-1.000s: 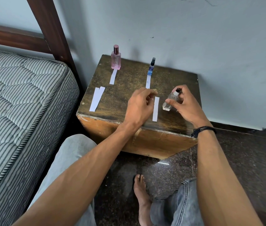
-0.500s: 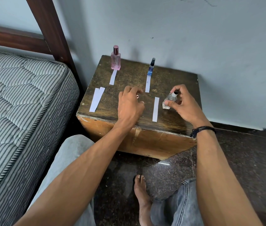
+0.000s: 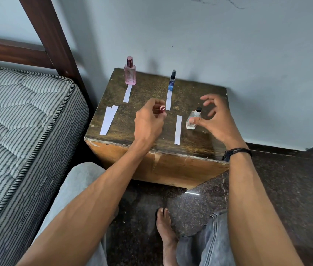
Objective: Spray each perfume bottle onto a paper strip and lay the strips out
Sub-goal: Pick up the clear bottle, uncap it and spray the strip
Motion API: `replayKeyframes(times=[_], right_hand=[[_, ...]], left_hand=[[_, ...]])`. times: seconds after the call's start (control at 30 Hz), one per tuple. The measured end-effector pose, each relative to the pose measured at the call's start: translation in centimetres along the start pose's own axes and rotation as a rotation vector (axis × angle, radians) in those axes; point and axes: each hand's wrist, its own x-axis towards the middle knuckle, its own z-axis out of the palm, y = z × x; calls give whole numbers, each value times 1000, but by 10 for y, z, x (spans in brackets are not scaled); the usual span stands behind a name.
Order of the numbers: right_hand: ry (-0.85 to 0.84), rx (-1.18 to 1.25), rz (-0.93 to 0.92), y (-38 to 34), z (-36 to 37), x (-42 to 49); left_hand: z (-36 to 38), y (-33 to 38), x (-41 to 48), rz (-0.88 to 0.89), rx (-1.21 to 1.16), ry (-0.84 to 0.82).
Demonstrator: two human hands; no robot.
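Perfume bottle of clear glass with a black sprayer point(image 3: 193, 120) stands upright on the worn dark wooden box point(image 3: 199, 148), toward its right front. A white paper strip point(image 3: 178, 129) lies just left of it. The right hand point(image 3: 216, 120) is spread with its thumb at the bottle's side, and the left hand point(image 3: 148, 122) pinches a small pink cap point(image 3: 161, 109). Capping looks to be next, which needs the bottle steadied. The front edge is near; open wood lies behind.
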Motion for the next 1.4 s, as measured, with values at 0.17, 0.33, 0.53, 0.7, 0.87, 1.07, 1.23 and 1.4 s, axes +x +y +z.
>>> replayKeyframes(times=[0.17,0.33,0.53,0.7,0.87,1.07,1.23,1.4], right_hand=[[161,61,-128,-11,0,-1],[181,3,-189,-14,6,0],[225,-105,-291,-16,14,2],[241,-94,-296,-22,17,1],[196,-121,-297,-27,19,-2],[204,-94,-285,-24,18,-1],[223,-21,-256,-18,13,2],[260,47,-227,-14,7,3]], left_hand=[[1,9,-3,100,-162,-72],[3,8,-4,99,-225,-139],[5,10,-6,133,-235,-187],[7,14,-9,160,-286,-181],[11,19,-13,220,-278,-176],[19,25,-17,226,-270,-150],[31,24,-18,202,-243,-153],[44,21,-18,168,-215,-141]])
